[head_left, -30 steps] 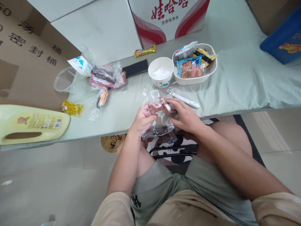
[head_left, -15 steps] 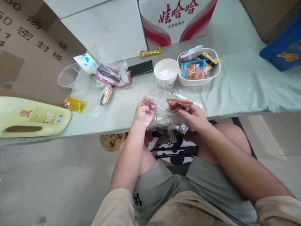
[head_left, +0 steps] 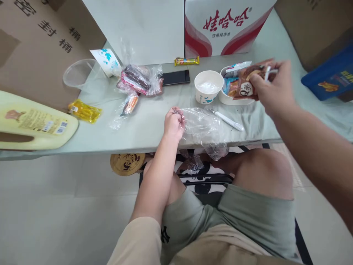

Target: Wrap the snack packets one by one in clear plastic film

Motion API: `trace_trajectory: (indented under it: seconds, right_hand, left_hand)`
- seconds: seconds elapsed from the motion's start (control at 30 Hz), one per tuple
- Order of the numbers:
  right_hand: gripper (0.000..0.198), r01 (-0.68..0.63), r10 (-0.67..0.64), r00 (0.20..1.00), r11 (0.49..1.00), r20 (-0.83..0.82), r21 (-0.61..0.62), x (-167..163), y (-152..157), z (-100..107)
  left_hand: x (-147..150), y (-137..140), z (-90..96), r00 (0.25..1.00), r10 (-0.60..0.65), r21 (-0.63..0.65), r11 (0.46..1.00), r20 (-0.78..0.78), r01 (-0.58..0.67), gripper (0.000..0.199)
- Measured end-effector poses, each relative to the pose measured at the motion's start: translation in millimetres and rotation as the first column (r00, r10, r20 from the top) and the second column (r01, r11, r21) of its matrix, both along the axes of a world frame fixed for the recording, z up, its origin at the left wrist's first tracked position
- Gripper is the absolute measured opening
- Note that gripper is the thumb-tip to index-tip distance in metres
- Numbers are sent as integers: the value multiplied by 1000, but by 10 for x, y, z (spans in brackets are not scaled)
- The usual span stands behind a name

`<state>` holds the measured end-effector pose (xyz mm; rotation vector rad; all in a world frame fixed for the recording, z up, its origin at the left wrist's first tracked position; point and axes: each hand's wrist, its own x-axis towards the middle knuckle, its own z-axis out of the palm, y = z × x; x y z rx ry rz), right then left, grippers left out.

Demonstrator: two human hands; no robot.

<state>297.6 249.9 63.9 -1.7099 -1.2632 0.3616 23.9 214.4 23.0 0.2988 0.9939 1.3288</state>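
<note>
Pinched in my right hand (head_left: pixel 275 86) is a brown snack packet (head_left: pixel 246 86), held over the white oval bowl (head_left: pixel 237 100). Other wrapped snacks (head_left: pixel 231 85) lie in that bowl, partly hidden behind the packet. My left hand (head_left: pixel 174 123) is closed on a crumpled clear plastic bag (head_left: pixel 202 123), which spreads to the right and droops past the table edge. A round paper bowl (head_left: pixel 209 88) with clear plastic inside stands just left of the oval one. On the cloth near the bag lies a slim white tool (head_left: pixel 228 120), perhaps a utility knife.
Left of centre lie bagged snacks (head_left: pixel 140 79), a small wrapped snack (head_left: pixel 130 105), a black phone (head_left: pixel 176 77) and a yellow packet (head_left: pixel 85 111). A clear container (head_left: pixel 82 75) and a pale yellow jug (head_left: pixel 41 121) stand farther left. Boxes (head_left: pixel 226 29) line the back.
My right hand has carried the brown packet up and right, from beside the clear bag to over the oval bowl. My left hand keeps the bag. The white tool is now more exposed.
</note>
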Motion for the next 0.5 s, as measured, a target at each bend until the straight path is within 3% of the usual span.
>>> trace_trajectory:
  seconds: [0.13,0.23,0.37,0.5]
  right_hand:
    - [31,62,4,941,981,337,-185,-147,389,270]
    - [30,47,78,909,957,409,-288,-272,513,316]
    - [34,72,92,889,940,448,-334,-333,685,197]
    - [40,64,66,878,966,475,-251,-276,958,-56]
  left_hand:
    - [-40,8,31,1000,-6,-10,1000,16,6,37]
    - [-58,7,42,1000,-4,-1,1000,24,4,38]
    - [-55,7,47,1000,-1,0,1000,31,1,38]
    - [-41,11,46,999,-13,1,1000,33,13,37]
